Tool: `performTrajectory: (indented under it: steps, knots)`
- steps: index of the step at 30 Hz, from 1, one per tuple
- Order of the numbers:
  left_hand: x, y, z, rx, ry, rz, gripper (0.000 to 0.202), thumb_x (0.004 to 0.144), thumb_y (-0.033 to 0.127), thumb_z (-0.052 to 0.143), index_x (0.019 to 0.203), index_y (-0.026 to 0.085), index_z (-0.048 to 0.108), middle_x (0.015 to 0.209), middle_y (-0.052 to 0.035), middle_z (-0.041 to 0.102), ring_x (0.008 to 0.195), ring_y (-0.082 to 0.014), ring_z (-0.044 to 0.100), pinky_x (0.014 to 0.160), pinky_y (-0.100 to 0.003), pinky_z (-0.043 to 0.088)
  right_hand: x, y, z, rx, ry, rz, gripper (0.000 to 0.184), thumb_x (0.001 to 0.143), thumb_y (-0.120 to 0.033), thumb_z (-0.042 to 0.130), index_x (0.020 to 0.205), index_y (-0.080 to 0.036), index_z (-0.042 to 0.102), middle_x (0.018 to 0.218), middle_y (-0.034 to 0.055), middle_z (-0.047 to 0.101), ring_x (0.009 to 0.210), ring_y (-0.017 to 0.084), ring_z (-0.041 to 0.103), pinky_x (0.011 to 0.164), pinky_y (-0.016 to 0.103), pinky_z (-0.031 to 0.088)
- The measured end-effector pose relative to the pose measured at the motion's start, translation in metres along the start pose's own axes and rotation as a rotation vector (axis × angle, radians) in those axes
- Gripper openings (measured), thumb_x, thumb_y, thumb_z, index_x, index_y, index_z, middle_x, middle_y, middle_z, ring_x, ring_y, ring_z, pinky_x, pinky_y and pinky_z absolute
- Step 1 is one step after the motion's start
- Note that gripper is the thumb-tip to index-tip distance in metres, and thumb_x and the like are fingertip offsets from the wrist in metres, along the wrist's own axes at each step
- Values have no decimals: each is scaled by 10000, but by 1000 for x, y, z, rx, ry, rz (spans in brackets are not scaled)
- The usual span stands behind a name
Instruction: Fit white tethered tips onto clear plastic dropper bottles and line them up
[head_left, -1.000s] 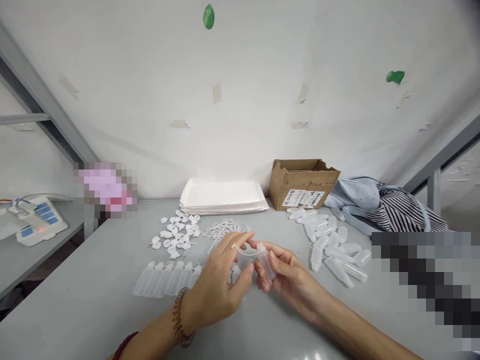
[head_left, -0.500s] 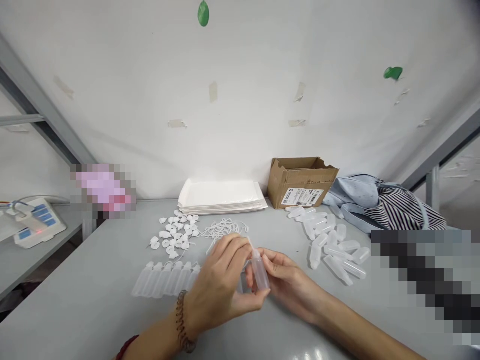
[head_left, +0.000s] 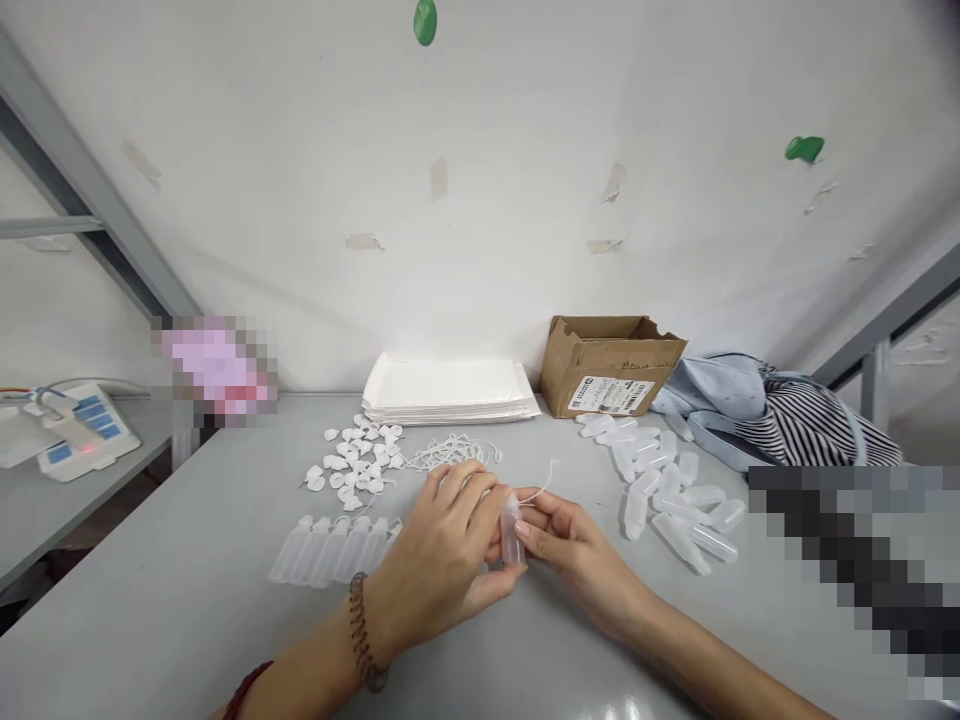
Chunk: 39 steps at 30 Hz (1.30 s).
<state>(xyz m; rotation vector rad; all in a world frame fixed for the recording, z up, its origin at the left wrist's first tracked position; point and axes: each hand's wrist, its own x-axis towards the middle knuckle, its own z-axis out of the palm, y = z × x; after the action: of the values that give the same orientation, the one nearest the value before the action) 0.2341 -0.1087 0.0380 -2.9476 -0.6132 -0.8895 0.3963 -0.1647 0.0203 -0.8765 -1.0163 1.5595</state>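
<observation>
Both hands meet over the grey table (head_left: 187, 620) around one small clear plastic bottle (head_left: 511, 530), held upright. My left hand (head_left: 442, 560) curls round the bottle from the left, its fingers closed on it. My right hand (head_left: 570, 550) pinches the bottle from the right. A thin white strap (head_left: 541, 487) sticks out from the bottle's top toward the upper right. A row of finished bottles (head_left: 330, 550) lies just left of my left hand.
Small white caps (head_left: 352, 462) and white straps (head_left: 450, 452) lie behind the hands. Loose empty bottles (head_left: 667, 490) lie to the right. At the back stand a stack of white sheets (head_left: 450, 392), a cardboard box (head_left: 611, 365) and a cloth bag (head_left: 780, 415). A power strip (head_left: 75, 440) sits far left.
The bottle has been turned from tilted to upright and lowered toward the table. My left fingers closed round it, and the strap now stands out at its top.
</observation>
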Motion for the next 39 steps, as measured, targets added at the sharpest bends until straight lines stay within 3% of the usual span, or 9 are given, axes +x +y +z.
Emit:
performTrajectory:
  steps: [4,7,11,16,21,25,29,34,39]
  knots:
    - [0,-2,-2,-173,-57,-72,380,690,326,715,991,164,548,959,-78,604,993,-291,497,881,-451,417,0,-5,-7,22,-41,99,286,795,-349,683,988,-142,643,853,74,700,849,200,663,807,344,459]
    - [0,-3,-2,-211,-109,-95,413,665,358,753,969,168,548,945,-69,593,975,-284,482,875,-453,415,2,-8,-16,-8,67,106,275,761,-325,724,946,-140,639,831,59,696,827,175,654,829,326,444]
    - [-2,-4,1,-184,-163,-92,438,668,400,756,972,164,546,955,-72,590,974,-289,468,863,-459,414,6,-12,-27,-14,217,93,369,678,-326,786,961,-161,617,882,55,690,761,160,650,729,300,459]
    - [-4,-6,3,-138,-256,-121,442,668,435,758,941,152,556,947,-75,587,972,-291,461,851,-450,413,10,-18,-39,-289,192,114,248,604,-306,804,738,-155,661,662,-12,643,634,123,588,674,279,451]
    - [-4,-6,5,-125,-295,-146,461,665,464,761,934,142,569,939,-74,590,962,-283,463,849,-441,411,9,-17,-45,-537,141,124,182,621,-285,764,739,-164,696,655,-8,643,640,147,584,667,296,460]
    - [-4,-5,6,-107,-272,-151,459,696,468,739,962,135,568,971,-81,597,970,-281,461,848,-441,408,6,-15,-43,-736,77,40,162,691,-231,708,840,-173,734,822,30,695,721,169,611,686,299,479]
    - [-4,-5,6,-100,-273,-157,477,692,479,739,978,137,570,978,-79,601,981,-281,460,858,-439,403,4,-16,-39,-963,27,-116,184,812,-131,569,831,-178,746,807,42,711,724,168,635,703,293,488]
    - [-6,-2,6,-95,-344,-173,453,688,507,728,938,157,587,939,-62,595,970,-277,463,862,-439,398,3,-15,-41,-1152,-26,-325,218,840,-70,551,829,-174,743,801,51,706,760,168,631,714,282,493]
    - [-5,0,4,-24,-428,-186,397,681,464,737,871,147,591,910,-69,584,947,-278,462,842,-438,406,5,-8,-42,-1281,-62,-422,195,833,-52,573,848,-168,730,815,52,693,765,175,608,728,306,482]
